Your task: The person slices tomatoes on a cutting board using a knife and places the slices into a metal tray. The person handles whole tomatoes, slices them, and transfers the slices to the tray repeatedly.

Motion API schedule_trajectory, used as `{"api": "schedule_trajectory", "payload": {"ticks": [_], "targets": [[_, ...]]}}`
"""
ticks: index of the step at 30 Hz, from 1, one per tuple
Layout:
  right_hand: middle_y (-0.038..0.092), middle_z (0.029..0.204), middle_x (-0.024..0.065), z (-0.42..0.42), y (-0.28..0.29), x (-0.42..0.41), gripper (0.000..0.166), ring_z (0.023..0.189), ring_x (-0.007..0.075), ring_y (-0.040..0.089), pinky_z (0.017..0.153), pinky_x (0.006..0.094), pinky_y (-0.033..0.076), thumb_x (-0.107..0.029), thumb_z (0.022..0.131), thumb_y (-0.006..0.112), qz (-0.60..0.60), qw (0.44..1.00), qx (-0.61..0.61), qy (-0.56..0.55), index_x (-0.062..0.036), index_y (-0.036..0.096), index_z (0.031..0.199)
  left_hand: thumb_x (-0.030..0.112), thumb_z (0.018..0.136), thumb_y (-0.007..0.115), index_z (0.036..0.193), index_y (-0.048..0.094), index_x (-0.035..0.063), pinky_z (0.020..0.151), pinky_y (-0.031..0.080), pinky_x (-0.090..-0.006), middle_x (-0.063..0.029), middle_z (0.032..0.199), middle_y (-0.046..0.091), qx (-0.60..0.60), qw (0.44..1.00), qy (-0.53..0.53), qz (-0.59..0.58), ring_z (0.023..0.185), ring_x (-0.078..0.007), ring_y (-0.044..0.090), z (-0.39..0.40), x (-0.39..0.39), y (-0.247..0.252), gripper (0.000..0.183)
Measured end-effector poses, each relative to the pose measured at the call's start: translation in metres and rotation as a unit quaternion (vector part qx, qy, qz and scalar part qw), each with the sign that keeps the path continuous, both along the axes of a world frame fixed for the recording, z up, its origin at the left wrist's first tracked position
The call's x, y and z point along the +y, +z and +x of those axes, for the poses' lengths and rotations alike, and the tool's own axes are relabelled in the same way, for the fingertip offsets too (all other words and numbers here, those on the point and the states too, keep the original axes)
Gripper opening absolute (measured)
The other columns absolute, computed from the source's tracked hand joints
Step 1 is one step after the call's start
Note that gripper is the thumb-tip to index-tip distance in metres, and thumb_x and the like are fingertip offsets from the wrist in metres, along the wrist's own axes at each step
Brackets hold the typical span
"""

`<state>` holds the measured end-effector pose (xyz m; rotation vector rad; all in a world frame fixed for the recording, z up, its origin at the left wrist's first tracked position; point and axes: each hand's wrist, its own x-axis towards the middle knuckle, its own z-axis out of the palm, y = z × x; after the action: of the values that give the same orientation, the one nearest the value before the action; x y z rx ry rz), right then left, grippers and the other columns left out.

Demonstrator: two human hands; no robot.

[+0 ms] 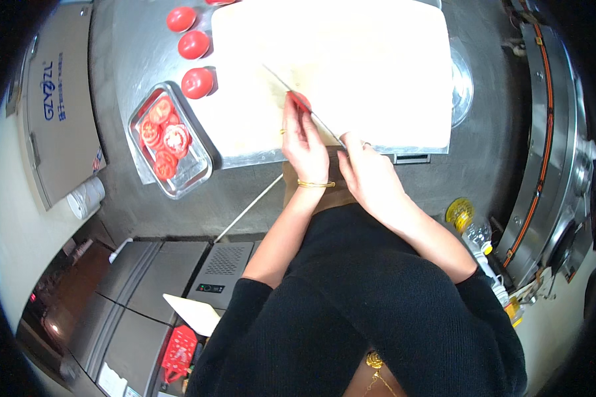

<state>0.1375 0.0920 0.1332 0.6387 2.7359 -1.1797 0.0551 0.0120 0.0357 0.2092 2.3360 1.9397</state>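
My left hand holds a red tomato on the white cutting board, near its front edge. In my right hand is the handle of a kitchen knife, whose blade runs up and left across the tomato. The blade looks thin from above, and the tomato is partly hidden by my fingers. To the left of the board stands a steel tray with several tomato slices in it. Whole tomatoes lie in a row between the tray and the board's left edge.
The board rests on a steel table. A clear round lid or bowl is at the board's right edge. Plastic bottles stand on the floor at right, near a steel kitchen unit. A steel refrigerated cabinet is at lower left.
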Motion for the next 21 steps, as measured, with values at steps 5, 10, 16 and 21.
{"api": "schedule_trajectory", "payload": {"ticks": [5,10,16,21], "targets": [[0.061,0.080,0.0241,0.000,0.005,0.000,0.015,0.068,0.0396,0.066,0.058,0.0438,0.056,-0.010,0.094,0.046,0.026,0.998,-0.045,0.022,0.0025,0.042,0.101,0.003,0.099,0.047,0.139,0.041,-0.0050,0.100,0.043,-0.0300,-0.0144,0.134,0.054,-0.109,0.991,-0.002,0.072,0.119,-0.0181,0.054,-0.002,0.000,0.013,0.042],[0.061,0.078,0.0250,0.007,0.006,0.001,0.019,0.070,0.0437,0.063,0.058,0.0491,0.053,-0.010,0.092,0.053,-0.007,0.999,-0.052,-0.001,-0.0016,0.042,0.106,0.003,0.099,0.047,0.139,0.041,-0.0045,0.100,0.044,-0.0296,-0.0141,0.133,0.054,-0.088,0.994,-0.004,0.060,0.117,-0.0170,0.055,-0.003,0.001,0.016,0.041],[0.061,0.076,0.0249,0.010,0.006,0.008,0.021,0.071,0.0438,0.063,0.059,0.0501,0.052,-0.009,0.092,0.054,-0.029,0.998,-0.062,0.001,-0.0018,0.041,0.107,0.003,0.099,0.047,0.139,0.042,-0.0042,0.098,0.045,-0.0299,-0.0130,0.129,0.057,-0.080,0.996,-0.010,0.048,0.114,-0.0162,0.056,-0.003,0.002,0.018,0.041],[0.061,0.076,0.0253,0.009,0.007,0.010,0.020,0.071,0.0440,0.063,0.059,0.0500,0.052,-0.009,0.092,0.053,-0.027,0.998,-0.049,0.005,-0.0015,0.041,0.107,0.005,0.099,0.048,0.136,0.043,-0.0074,0.102,0.042,-0.0304,-0.0145,0.131,0.055,-0.088,0.995,-0.011,0.055,0.119,-0.0177,0.054,-0.004,0.002,0.020,0.040]]}}
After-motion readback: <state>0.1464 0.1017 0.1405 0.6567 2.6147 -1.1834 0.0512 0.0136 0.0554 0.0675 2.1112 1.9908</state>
